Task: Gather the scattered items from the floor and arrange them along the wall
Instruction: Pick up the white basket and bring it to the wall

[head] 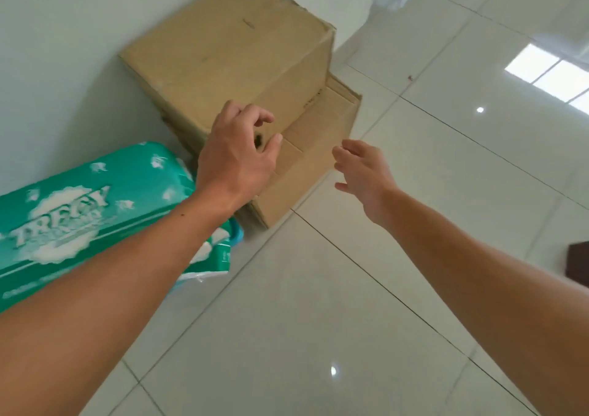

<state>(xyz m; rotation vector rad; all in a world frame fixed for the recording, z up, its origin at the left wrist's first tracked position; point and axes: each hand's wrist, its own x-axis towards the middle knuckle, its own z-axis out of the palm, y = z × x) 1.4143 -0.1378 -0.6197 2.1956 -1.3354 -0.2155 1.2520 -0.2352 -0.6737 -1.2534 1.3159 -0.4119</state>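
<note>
Against the wall point(57, 65), the upper cardboard box point(223, 49) sits on a lower box point(312, 148), green package point(95, 199) beside them; the left hand point(236, 160) hovers loosely curled, right hand point(363, 173) spread, both holding nothing.

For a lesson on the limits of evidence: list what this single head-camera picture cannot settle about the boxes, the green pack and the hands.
- Lower cardboard box: mostly covered by the upper cardboard box.
- Green pack: cut off by the left edge, crossed by the left forearm; lettering blurred.
- Left hand: contact with the box unclear; its fingertips face away.
- Right hand: contact unclear too.
- Dark object: cut off at the right edge.
</note>
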